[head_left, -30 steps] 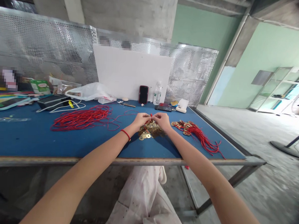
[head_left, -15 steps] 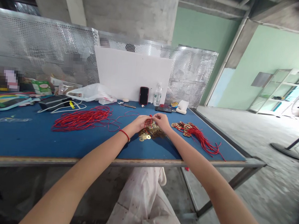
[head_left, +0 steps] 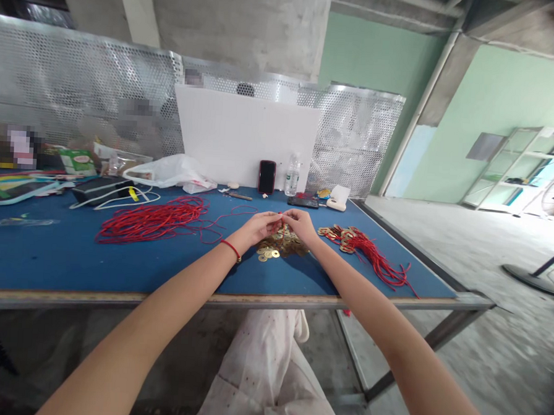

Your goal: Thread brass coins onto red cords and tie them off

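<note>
Wearer's body, as I read it from the head camera. Left forearm (head_left: 175, 289): bare, with one thin red cord bracelet (head_left: 231, 249) sitting close around the wrist. Right forearm (head_left: 369, 305): bare, no band visible. Left hand (head_left: 257, 228) and right hand (head_left: 300, 226): ungloved; any rings too small for me to confirm. Lower body: a loose pale cloth garment (head_left: 268, 368), skirt or wide trousers, I cannot tell which, printed with small dark speckles and falling in soft folds. A narrow folded edge (head_left: 303, 326) shows at its upper right.
</note>
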Tool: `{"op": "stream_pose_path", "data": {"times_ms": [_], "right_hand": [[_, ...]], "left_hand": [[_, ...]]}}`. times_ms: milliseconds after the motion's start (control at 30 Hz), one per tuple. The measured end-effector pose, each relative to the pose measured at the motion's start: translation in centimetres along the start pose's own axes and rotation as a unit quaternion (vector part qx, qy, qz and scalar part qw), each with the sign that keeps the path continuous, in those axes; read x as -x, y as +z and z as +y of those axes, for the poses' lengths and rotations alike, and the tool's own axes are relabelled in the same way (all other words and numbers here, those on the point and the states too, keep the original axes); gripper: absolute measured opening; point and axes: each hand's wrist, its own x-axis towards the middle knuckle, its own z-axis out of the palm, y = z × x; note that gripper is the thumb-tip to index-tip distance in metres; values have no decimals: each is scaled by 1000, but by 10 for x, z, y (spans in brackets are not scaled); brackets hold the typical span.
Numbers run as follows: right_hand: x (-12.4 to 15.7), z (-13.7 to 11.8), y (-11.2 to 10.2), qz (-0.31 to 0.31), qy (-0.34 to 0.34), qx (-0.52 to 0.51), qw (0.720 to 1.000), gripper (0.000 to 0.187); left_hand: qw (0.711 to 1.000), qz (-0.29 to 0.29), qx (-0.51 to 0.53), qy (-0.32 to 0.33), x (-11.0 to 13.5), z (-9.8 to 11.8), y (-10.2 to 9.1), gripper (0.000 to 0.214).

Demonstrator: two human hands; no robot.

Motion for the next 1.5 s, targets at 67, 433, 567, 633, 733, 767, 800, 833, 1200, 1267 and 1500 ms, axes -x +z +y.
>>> {"op": "stream_pose_path", "data": {"times_ms": [67, 433, 567, 633, 733, 767, 800, 833, 1200, 1267, 1500], "right_hand": [[1, -1, 0, 3, -19, 19, 1000, 17], [8, -8, -6, 75, -81, 247, 963, 13], [8, -9, -6, 86, -53, 268, 958, 15], [9, -10, -5, 86, -56, 281, 954, 16], [12, -14, -1, 63, -95, 305, 945, 17], [13, -15, 0, 51, -111, 316, 941, 17], [14, -16, 0, 39, -126, 326, 936, 16], [15, -16, 1, 29, -137, 335, 932, 16], [17, -19, 4, -10, -161, 370, 915, 17], [17, -21, 4, 22, -152, 339, 928, 19], [3, -3, 5, 18, -23, 177, 984, 22]], "left_hand": [[1000, 8, 13, -10, 0, 1, 0, 13], [1000, 20, 2, -5, -1, -1, 0, 10], [999, 39, -6, 24, 1, 0, 3, 13], [999, 49, -3, 23, 1, 0, 4, 14], [998, 63, 11, 14, 2, 0, 3, 13], [998, 67, 18, 11, 2, 0, 2, 13], [997, 67, 25, 9, 1, 0, 2, 13], [997, 65, 28, 9, 1, -1, 1, 14], [995, 80, -40, 51, -5, -6, -3, 20], [994, 90, -37, 54, -6, -6, -4, 21], [994, 71, -53, 57, -1, -4, -1, 27]]}}
